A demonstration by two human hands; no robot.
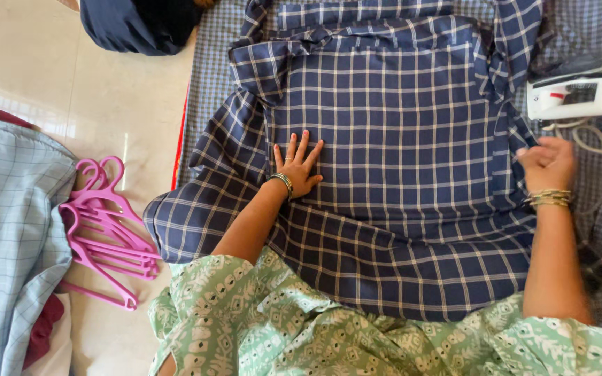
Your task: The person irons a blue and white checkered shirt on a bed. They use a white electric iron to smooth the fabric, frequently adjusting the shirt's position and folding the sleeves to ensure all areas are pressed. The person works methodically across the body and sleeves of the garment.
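Observation:
A dark blue checked shirt [398, 139] lies spread flat on a checked blue cloth [210, 76], collar end away from me. My left hand [297, 166] rests palm down on the shirt's left half, fingers spread. My right hand [548, 163] is at the shirt's right edge with fingers curled, seemingly pinching the fabric there. Both wrists carry bangles.
A white and grey electric iron [580, 90] sits at the right, its cord [597, 143] looping behind my right hand. Several pink hangers [102, 230] lie on the tiled floor at left, next to a light blue garment [5, 237]. A dark bundle [137, 24] sits at top left.

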